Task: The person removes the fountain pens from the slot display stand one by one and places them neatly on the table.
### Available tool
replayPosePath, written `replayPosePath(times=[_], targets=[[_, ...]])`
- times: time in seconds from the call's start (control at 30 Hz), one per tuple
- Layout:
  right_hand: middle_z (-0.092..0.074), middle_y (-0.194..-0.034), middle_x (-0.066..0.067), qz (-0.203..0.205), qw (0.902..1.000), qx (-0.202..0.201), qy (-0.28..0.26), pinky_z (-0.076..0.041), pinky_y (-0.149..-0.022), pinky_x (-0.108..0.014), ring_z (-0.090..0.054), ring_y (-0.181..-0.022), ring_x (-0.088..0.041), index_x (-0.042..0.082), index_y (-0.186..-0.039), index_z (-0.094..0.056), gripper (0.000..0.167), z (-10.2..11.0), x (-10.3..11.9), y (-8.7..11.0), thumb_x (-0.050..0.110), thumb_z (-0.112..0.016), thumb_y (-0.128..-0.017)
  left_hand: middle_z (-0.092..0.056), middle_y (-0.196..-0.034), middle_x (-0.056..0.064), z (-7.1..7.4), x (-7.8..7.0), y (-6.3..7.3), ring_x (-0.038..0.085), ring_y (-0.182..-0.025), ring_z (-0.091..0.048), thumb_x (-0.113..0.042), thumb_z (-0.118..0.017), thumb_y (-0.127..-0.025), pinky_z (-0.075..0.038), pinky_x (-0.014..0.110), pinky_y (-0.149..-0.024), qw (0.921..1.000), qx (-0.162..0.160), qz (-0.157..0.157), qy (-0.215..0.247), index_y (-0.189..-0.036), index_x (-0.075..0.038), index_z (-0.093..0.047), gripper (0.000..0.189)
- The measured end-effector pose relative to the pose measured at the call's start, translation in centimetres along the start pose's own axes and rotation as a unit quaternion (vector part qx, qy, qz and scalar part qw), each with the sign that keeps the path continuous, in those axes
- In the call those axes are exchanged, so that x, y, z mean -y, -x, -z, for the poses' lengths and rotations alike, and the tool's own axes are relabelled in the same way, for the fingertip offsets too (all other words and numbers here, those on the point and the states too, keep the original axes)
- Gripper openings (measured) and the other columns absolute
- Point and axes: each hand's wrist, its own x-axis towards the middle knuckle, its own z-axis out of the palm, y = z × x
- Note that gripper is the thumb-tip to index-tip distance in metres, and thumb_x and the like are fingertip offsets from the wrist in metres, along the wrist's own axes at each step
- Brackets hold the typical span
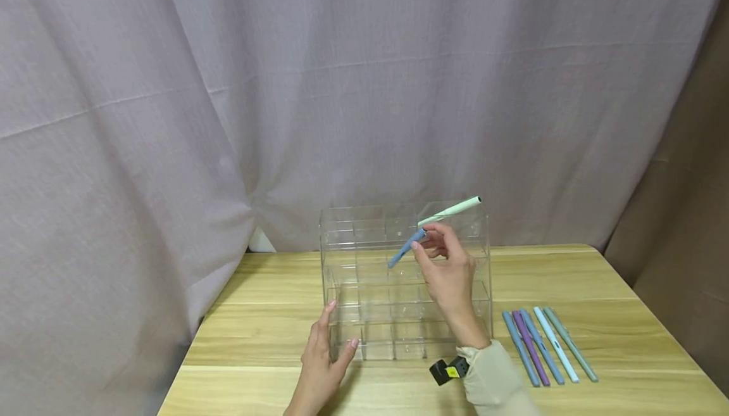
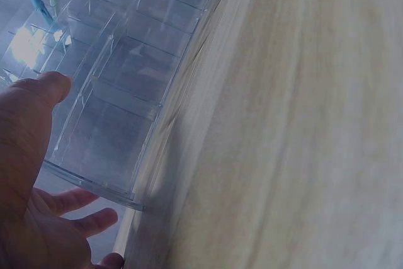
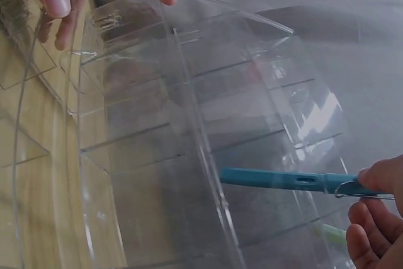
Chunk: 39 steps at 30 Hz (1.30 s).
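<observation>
In the head view my right hand (image 1: 452,271) pinches a blue pen (image 1: 405,250) by its clip end between thumb and fingers. The pen slants down to the left over the upper tiers of a clear, stepped organizer (image 1: 373,313) with several compartments. The right wrist view shows the pen's (image 3: 277,179) metal clip near my fingertips and its other end pointing into the organizer. A light green pen (image 1: 450,211) leans in a top compartment at the right. At the organizer's lower left side is my left hand (image 1: 321,356), fingers extended, thumb (image 2: 53,86) over the front and other fingers outside the side wall.
Right of the organizer, several pens lie side by side on the wooden table (image 1: 547,277): blue ones, a purple pen (image 1: 531,347), a pale blue pen (image 1: 556,344) and a green pen (image 1: 571,344). A grey curtain (image 1: 398,87) hangs behind the table.
</observation>
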Motion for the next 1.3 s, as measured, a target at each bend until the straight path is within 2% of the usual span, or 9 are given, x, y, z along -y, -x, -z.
replayPosePath(times=[0.23, 0.47, 0.63, 0.73, 0.8, 0.9, 1.07, 1.2, 1.3], targets=[[-0.083, -0.1, -0.012, 0.027, 0.9991, -0.009, 0.032, -0.055, -0.067, -0.023, -0.078, -0.081, -0.026, 0.008, -0.131, -0.069, 0.048, -1.3, -1.0, 0.7, 0.001, -0.087, -0.087, -0.052, -0.153, 0.027, 0.0, 0.0, 0.1, 0.054, -0.137, -0.057, -0.029, -0.078, -0.099, -0.054, 0.081, -0.098, 1.0, 0.002, 0.008, -0.002, -0.17, -0.026, -0.025, 0.088], [-0.083, -0.101, -0.01, 0.048, 0.9978, -0.027, 0.038, -0.047, -0.076, -0.013, -0.076, -0.084, -0.028, 0.008, -0.134, -0.066, 0.05, -1.7, -0.7, 0.9, 0.002, -0.086, -0.088, -0.051, -0.155, 0.027, -0.1, -0.1, 0.0, 0.057, -0.137, -0.057, -0.031, -0.077, -0.1, -0.054, 0.081, -0.098, 1.0, 0.0, 0.009, -0.003, -0.17, -0.032, -0.024, 0.089], [-0.08, -0.104, -0.017, 0.074, 0.9918, -0.097, -0.037, -0.052, -0.081, -0.02, -0.073, -0.091, -0.015, 0.0, -0.134, -0.066, 0.049, 0.7, 1.1, -0.5, -0.006, -0.083, -0.088, -0.052, -0.152, 0.03, 0.0, -0.1, 0.3, 0.058, -0.134, -0.058, -0.03, -0.077, -0.1, -0.055, 0.081, -0.096, 1.0, 0.003, 0.005, -0.006, -0.171, -0.032, -0.022, 0.089], [-0.079, -0.107, -0.009, 0.081, 0.9848, -0.132, -0.079, -0.051, -0.085, -0.024, -0.072, -0.099, -0.006, -0.004, -0.135, -0.065, 0.049, 2.9, 2.2, -1.8, -0.012, -0.078, -0.089, -0.052, -0.149, 0.033, 0.0, -0.1, 0.3, 0.059, -0.132, -0.059, -0.027, -0.077, -0.1, -0.056, 0.08, -0.095, 0.9999, 0.003, -0.007, -0.01, -0.171, -0.029, -0.021, 0.09], [-0.077, -0.109, 0.001, 0.08, 0.9829, -0.143, -0.083, -0.051, -0.088, -0.024, -0.07, -0.102, -0.004, -0.005, -0.137, -0.065, 0.048, 4.4, 2.2, -2.4, -0.014, -0.074, -0.091, -0.052, -0.148, 0.033, 0.1, 0.0, 0.1, 0.059, -0.131, -0.059, -0.025, -0.077, -0.1, -0.056, 0.08, -0.095, 0.9998, 0.001, -0.013, -0.012, -0.171, -0.028, -0.021, 0.09], [-0.073, -0.111, 0.013, 0.065, 0.9834, -0.156, -0.065, -0.052, -0.09, -0.022, -0.068, -0.101, -0.003, -0.004, -0.139, -0.066, 0.048, 6.5, 1.2, -2.6, -0.015, -0.07, -0.093, -0.052, -0.147, 0.034, 0.3, 0.0, 0.0, 0.059, -0.131, -0.059, -0.024, -0.077, -0.1, -0.056, 0.08, -0.095, 0.9998, 0.0, -0.017, -0.012, -0.171, -0.027, -0.021, 0.091], [-0.07, -0.111, 0.016, 0.029, 0.9881, -0.15, -0.019, -0.051, -0.086, -0.014, -0.065, -0.099, 0.001, 0.0, -0.143, -0.067, 0.049, 9.5, -0.3, -1.6, -0.014, -0.067, -0.096, -0.05, -0.15, 0.034, 0.6, 0.1, -0.2, 0.059, -0.133, -0.057, -0.027, -0.076, -0.101, -0.055, 0.081, -0.097, 0.9998, 0.003, -0.019, -0.011, -0.171, -0.025, -0.02, 0.09], [-0.068, -0.108, 0.019, -0.019, 0.9914, -0.124, 0.038, -0.049, -0.082, -0.006, -0.063, -0.095, 0.007, 0.007, -0.144, -0.068, 0.052, 11.0, -2.8, 0.3, -0.013, -0.068, -0.096, -0.05, -0.151, 0.034, 0.8, 0.4, -0.2, 0.058, -0.134, -0.056, -0.024, -0.077, -0.1, -0.054, 0.081, -0.099, 0.9999, 0.0, -0.013, -0.008, -0.171, -0.024, -0.02, 0.091], [-0.068, -0.106, 0.021, -0.068, 0.9886, -0.101, 0.088, -0.048, -0.082, -0.003, -0.062, -0.092, 0.01, 0.018, -0.144, -0.07, 0.054, 12.1, -5.7, 1.9, -0.007, -0.072, -0.097, -0.05, -0.15, 0.035, 0.7, 0.5, -0.1, 0.059, -0.134, -0.056, -0.022, -0.077, -0.099, -0.053, 0.082, -0.099, 0.9999, -0.002, -0.009, -0.005, -0.171, -0.022, -0.021, 0.09]])
